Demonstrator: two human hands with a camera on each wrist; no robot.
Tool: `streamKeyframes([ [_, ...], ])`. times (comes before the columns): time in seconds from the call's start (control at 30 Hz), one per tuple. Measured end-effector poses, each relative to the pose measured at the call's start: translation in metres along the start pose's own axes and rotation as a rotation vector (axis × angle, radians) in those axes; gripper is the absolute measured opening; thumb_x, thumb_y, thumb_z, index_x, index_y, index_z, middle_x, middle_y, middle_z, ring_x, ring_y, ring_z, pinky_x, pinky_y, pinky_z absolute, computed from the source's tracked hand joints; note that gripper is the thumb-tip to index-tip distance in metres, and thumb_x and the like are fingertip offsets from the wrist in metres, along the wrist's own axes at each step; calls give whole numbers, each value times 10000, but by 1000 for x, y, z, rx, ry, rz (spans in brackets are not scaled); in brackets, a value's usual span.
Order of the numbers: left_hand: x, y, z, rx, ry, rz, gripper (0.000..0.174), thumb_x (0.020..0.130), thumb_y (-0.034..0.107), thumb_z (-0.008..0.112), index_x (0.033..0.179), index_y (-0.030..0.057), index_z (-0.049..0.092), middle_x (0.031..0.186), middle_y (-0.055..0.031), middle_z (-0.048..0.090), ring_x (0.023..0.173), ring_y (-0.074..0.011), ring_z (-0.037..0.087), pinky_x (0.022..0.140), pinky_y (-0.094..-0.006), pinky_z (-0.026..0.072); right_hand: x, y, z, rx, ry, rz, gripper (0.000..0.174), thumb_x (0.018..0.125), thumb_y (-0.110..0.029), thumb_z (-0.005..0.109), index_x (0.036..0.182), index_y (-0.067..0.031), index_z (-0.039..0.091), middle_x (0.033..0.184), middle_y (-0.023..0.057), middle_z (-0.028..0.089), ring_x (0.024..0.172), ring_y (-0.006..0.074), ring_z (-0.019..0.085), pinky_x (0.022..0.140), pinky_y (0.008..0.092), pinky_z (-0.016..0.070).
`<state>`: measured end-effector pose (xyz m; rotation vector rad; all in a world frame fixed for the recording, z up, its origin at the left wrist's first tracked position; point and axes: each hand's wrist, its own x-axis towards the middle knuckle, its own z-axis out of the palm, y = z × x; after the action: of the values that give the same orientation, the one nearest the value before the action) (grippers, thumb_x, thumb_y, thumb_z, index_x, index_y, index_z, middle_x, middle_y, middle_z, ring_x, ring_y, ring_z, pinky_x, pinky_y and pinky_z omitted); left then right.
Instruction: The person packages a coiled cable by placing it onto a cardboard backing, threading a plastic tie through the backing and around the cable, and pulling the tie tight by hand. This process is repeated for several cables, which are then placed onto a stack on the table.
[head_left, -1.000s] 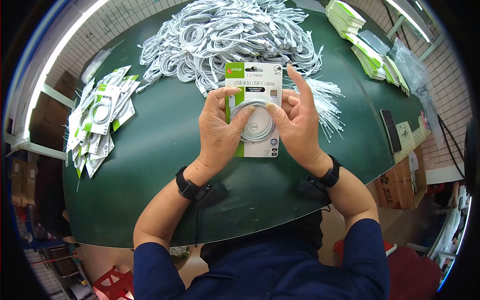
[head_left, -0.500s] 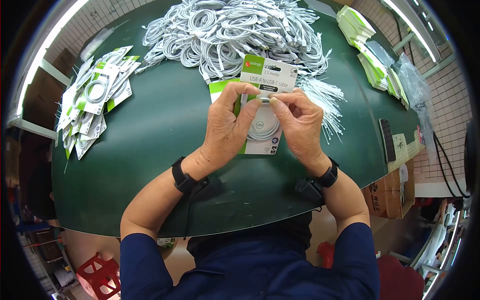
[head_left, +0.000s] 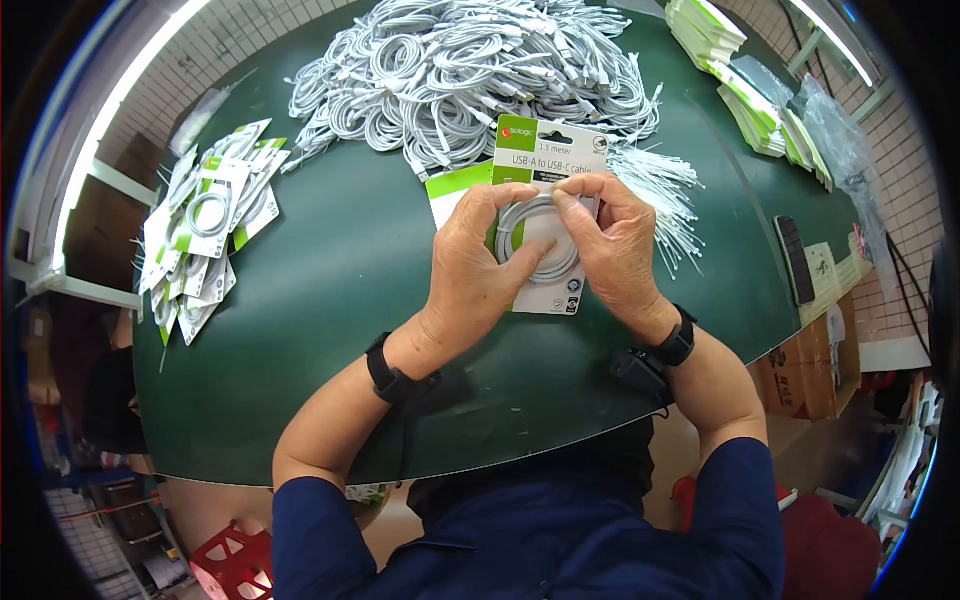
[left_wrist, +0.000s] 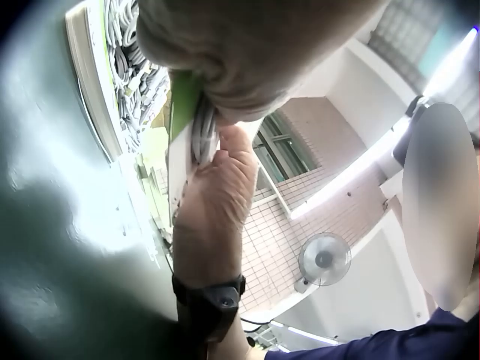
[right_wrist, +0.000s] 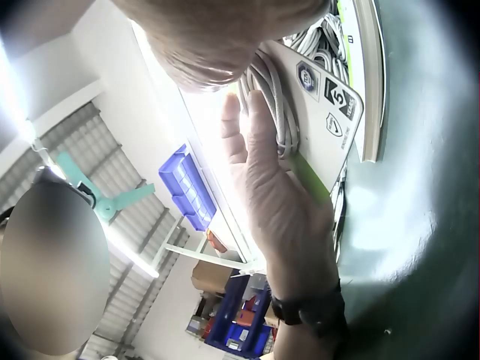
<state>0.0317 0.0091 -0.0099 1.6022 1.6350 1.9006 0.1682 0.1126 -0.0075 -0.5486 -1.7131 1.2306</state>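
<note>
A white-and-green printed card (head_left: 556,150) carries a coiled white cable (head_left: 516,262), held slightly tilted at the middle. My left hand (head_left: 465,270) grips the card's left side, its thumb lying across the coil and index finger at the coil's top. With thumb and index finger, my right hand (head_left: 622,245) pinches at the coil's top; whatever lies between those fingertips is hidden. The right wrist view shows the card's lower end (right_wrist: 322,97) and coil (right_wrist: 271,94) between the hands. Another green-and-white card (head_left: 448,192) lies behind the held card's left edge.
A large heap of coiled cables (head_left: 470,80) lies at the back. Thin white ties (head_left: 665,195) spread right of the hands. Cards with cables (head_left: 205,225) are piled left; card stacks (head_left: 750,110) stand back right. A dark phone-like object (head_left: 795,260) lies near the right edge.
My right index finger, raised earlier, has curled in to meet the thumb at the coil's top. My left thumb has moved from the top down across the coil. The card has tilted slightly.
</note>
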Motion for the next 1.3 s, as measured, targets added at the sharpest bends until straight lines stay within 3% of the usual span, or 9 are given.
streamKeyframes([
  [0.1, 1, -5, -9, 69, -95, -81, 365, 903, -31, 783, 1254, 17, 697, 1125, -72, 722, 962, -123, 694, 820, -270, 559, 1, 8, 0, -19, 23, -20, 95, 969, -76, 754, 1038, -17, 726, 952, 31, 708, 755, 62, 607, 638, 247, 499],
  [0.23, 8, -6, -17, 256, -78, 65, 326, 890, -33, 785, 1210, 22, 748, 1063, -89, 721, 902, -133, 696, 753, -284, 552, 1, 5, 1, -41, -31, 49, 100, 970, -92, 762, 1039, -28, 727, 929, 55, 692, 755, 100, 622, 642, 257, 501],
  [0.4, 10, -2, -16, 341, -43, 102, 277, 901, -9, 785, 1174, 32, 764, 967, -99, 709, 836, -171, 691, 714, -303, 534, 0, -1, 0, -252, -45, -188, 164, 935, -89, 792, 1083, -37, 746, 984, 94, 692, 757, 163, 664, 638, 287, 534],
  [0.5, 12, -4, -16, 362, -20, 184, 258, 881, -15, 778, 1126, 58, 746, 904, -131, 667, 805, -299, 671, 695, -387, 541, -2, 0, 2, -223, -59, -209, 209, 905, -69, 813, 1103, -39, 755, 1028, 115, 695, 789, 184, 692, 629, 301, 558],
  [0.7, 12, -6, -15, 369, -19, 206, 193, 902, 28, 786, 1087, 56, 735, 884, -133, 645, 773, -309, 653, 677, -407, 530, -3, 1, 7, -306, -14, -315, 228, 875, -18, 805, 1097, -37, 758, 1052, 150, 685, 849, 235, 722, 647, 312, 588],
  [0.8, 12, -4, -15, 384, -38, 135, 175, 916, 22, 789, 1089, 25, 760, 935, -121, 710, 808, -238, 694, 723, -337, 544, -3, 7, 8, -328, 7, -392, 214, 877, 7, 785, 1086, -28, 749, 1055, 168, 673, 861, 277, 724, 673, 347, 598],
  [0.93, 11, -5, -16, 390, -38, 123, 165, 912, 25, 796, 1074, 25, 766, 926, -115, 711, 798, -226, 690, 724, -334, 545, -3, 7, 10, -317, 8, -416, 198, 878, 28, 769, 1069, -17, 735, 1069, 187, 664, 879, 319, 723, 704, 393, 605],
  [1.03, 13, -3, -16, 375, -35, 128, 162, 910, 22, 796, 1068, 24, 764, 927, -111, 708, 795, -224, 688, 726, -335, 545, -3, 6, 11, -315, 16, -431, 173, 895, 12, 775, 1059, -18, 730, 1055, 160, 664, 876, 277, 721, 694, 362, 595],
  [1.3, 19, -4, -16, 364, -53, 145, 155, 936, 59, 781, 1070, 20, 713, 936, -121, 690, 810, -263, 674, 723, -357, 539, -2, 12, 11, -58, -47, -99, 106, 956, -69, 779, 1036, -24, 727, 1024, 89, 644, 830, 155, 656, 679, 293, 540],
])
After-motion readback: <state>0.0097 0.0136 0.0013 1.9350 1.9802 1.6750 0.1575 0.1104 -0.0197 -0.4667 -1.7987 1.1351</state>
